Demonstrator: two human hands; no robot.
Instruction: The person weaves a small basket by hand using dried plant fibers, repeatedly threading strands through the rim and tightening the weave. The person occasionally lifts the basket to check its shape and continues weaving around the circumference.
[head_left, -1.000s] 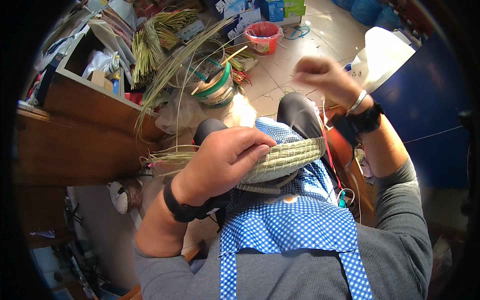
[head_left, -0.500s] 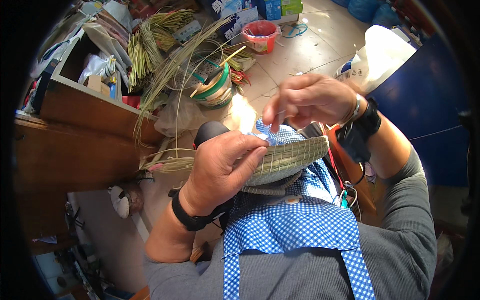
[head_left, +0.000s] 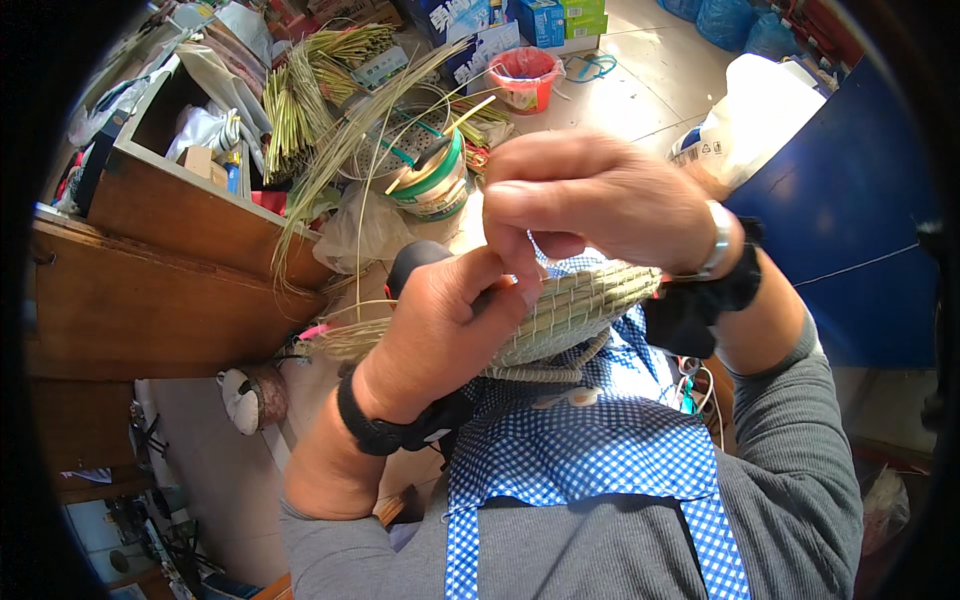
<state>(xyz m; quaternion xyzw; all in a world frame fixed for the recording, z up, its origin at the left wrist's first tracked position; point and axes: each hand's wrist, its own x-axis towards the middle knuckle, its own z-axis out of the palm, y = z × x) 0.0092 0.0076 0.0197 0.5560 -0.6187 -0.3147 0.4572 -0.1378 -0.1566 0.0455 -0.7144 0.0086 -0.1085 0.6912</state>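
On my lap, over a blue checked apron (head_left: 585, 450), rests a coiled grass basket (head_left: 590, 305) with pale stitches across its coils. My left hand (head_left: 435, 325) is closed on the basket's left end, thumb and forefinger pinching the coil. Loose grass stems (head_left: 345, 340) stick out to the left behind that wrist. My right hand (head_left: 605, 200) hovers just above and beyond, its fingers pinched together close to the left fingertips. Whatever those right fingers hold is too small or hidden to name.
Ahead stand a white-and-green bucket (head_left: 435, 185) with tools and long grass over it, grass bundles (head_left: 290, 110), and a red bucket (head_left: 525, 78). A wooden cabinet (head_left: 180, 240) bounds the left, a blue panel (head_left: 850, 230) the right. A lidded basket (head_left: 255, 398) sits lower left.
My right hand has come down and left, from open-air motion to a pinch beside my left fingertips. The left hand keeps its hold on the basket, which has shifted slightly.
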